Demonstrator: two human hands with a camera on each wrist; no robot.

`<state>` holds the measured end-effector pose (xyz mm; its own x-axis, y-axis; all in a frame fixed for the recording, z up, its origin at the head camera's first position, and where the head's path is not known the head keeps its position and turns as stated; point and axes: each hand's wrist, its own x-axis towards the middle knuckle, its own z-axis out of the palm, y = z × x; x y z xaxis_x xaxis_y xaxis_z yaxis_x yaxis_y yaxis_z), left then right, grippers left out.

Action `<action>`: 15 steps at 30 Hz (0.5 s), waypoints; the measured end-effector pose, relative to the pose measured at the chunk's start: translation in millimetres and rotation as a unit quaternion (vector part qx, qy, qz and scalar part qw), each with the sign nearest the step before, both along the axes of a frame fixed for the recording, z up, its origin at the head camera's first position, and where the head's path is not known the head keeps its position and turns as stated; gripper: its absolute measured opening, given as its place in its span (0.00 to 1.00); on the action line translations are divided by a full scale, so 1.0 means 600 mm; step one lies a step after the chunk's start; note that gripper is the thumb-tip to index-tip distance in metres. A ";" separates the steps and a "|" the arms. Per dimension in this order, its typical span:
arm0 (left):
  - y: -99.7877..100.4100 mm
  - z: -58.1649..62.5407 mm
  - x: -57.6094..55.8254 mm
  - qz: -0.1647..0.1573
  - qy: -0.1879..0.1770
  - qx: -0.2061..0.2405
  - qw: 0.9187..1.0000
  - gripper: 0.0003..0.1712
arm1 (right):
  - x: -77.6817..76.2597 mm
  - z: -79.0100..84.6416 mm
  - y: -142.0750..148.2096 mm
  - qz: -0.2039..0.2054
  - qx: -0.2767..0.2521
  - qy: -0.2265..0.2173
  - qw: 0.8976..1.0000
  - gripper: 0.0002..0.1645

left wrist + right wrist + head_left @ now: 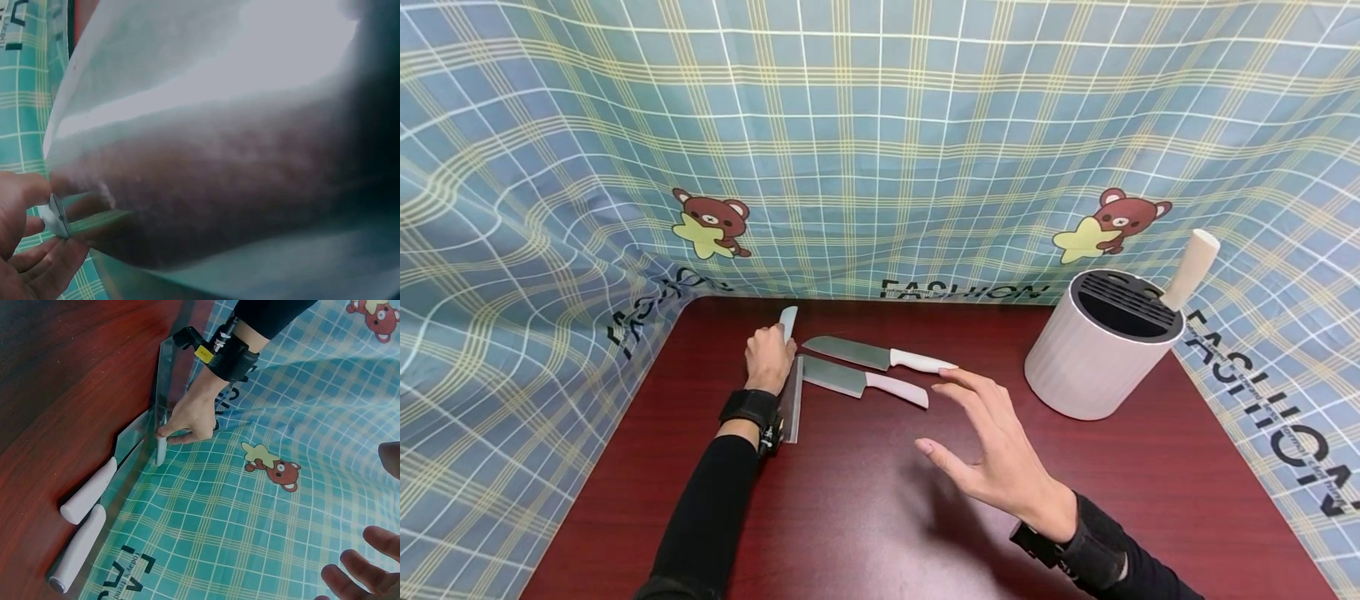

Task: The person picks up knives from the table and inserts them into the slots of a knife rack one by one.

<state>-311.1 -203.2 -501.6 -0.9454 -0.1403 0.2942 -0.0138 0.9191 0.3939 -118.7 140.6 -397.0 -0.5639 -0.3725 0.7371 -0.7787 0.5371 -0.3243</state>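
My left hand (767, 358) grips the pale blue handle of a knife (788, 320) at the left of the table. Its broad blade points back toward me beside my wrist, and this blade (206, 162) fills most of the left wrist view. Just right of it lie two more knives: a white-handled knife (850, 352) at the back and a pink-handled knife (833, 375) in front. My right hand (1000, 442) is held over the table near their handles, fingers spread and holding nothing. Fingers of that hand (362, 572) show at the right wrist view's edge.
A white ribbed knife block (1090, 367) with a black slotted top stands at the back right. One off-white handle (1192, 265) sticks up from it, leaning right. Plaid cloth (880, 167) hangs behind and beside the dark red table (850, 517).
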 end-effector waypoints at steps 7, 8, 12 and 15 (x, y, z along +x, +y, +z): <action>0.010 0.007 0.012 -0.013 0.026 -0.002 1.000 0.16 | 0.002 0.002 0.001 0.007 -0.009 -0.014 1.000 0.35; 0.012 0.008 0.013 -0.017 0.032 -0.003 0.999 0.16 | 0.002 0.002 0.000 0.007 -0.009 -0.014 1.000 0.35; 0.019 0.013 0.020 -0.030 0.056 -0.006 0.998 0.16 | 0.003 0.004 0.000 0.006 -0.008 -0.015 1.000 0.35; 0.023 0.020 0.025 -0.039 0.073 -0.007 0.997 0.16 | 0.003 0.006 0.000 0.006 -0.008 -0.013 1.000 0.35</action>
<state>-296.1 -189.2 -489.4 -0.9006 -0.0639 0.4300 0.1133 0.9204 0.3742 -117.2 140.3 -393.6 -0.5785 -0.3684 0.7277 -0.7764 0.5223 -0.3527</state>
